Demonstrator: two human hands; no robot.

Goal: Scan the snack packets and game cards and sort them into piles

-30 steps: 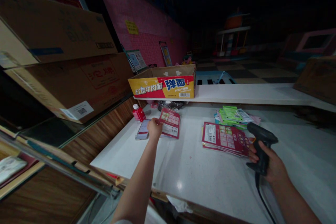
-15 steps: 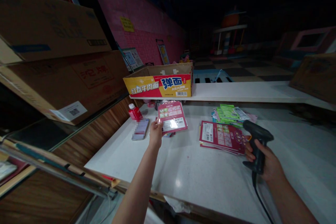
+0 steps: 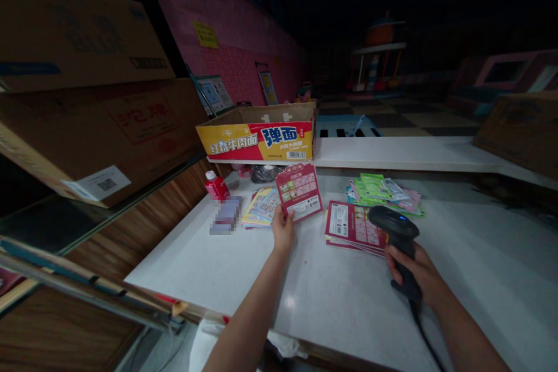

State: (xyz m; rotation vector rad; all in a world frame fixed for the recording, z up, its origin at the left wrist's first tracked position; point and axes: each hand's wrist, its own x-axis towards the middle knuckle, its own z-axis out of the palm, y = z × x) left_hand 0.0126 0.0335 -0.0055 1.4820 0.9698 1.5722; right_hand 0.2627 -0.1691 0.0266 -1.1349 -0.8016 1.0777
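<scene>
My left hand [image 3: 283,231] grips a dark red printed packet [image 3: 300,192] by its lower left corner, holding it tilted up above the table. In my right hand [image 3: 414,270] is a black corded barcode scanner [image 3: 394,232], a small blue light lit on its top. The scanner's head points left, over the right end of a stack of similar red packets [image 3: 349,225] lying on the table. Left of the held packet lie several yellow and blue printed sheets [image 3: 260,209]. Behind the stack sits a loose pile of green and pink packets [image 3: 379,190].
A red bottle with a white cap [image 3: 217,186] and a phone [image 3: 226,214] are at the table's left. A yellow and red carton [image 3: 261,142] rests on the raised white ledge [image 3: 392,151]. Large cardboard boxes [image 3: 108,128] are stacked on a shelf at left.
My left hand has moved right with the red packet, uncovering the yellow and blue sheets. The scanner has shifted left, over the stack, and its blue light now shows.
</scene>
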